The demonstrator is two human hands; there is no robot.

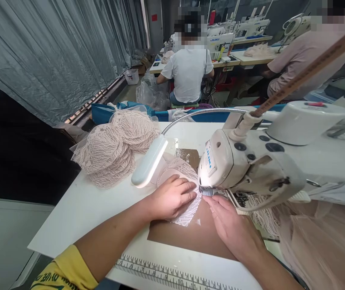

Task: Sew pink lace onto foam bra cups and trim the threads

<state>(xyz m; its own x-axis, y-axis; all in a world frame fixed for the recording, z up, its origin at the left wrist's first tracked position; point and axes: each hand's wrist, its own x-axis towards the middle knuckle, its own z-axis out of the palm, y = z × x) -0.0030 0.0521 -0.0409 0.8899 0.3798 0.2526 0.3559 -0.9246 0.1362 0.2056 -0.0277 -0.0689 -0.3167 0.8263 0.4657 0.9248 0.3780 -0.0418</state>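
Observation:
Under the head of a white sewing machine [220, 161] lies a pale pink lace cup piece [187, 215], its right edge at the needle area. My left hand [174, 196] rests on top of it, fingers lying over the fabric and fingertips just left of the needle. My right hand [231, 223] is on the right side, its fingers stretched out and their tips by the grey part below the machine head. Whether those tips touch the lace is hard to see. A brown sheet [187, 235] lies beneath the work. The needle itself is mostly hidden.
Stacked lace cups [112, 149] stand at the back left. A lamp [149, 161] on a bendable metal neck hangs near the lace. Sheer beige fabric [320, 237] drapes at the right, and a printed ruler [166, 276] runs along the front edge. Two people sit at machines beyond.

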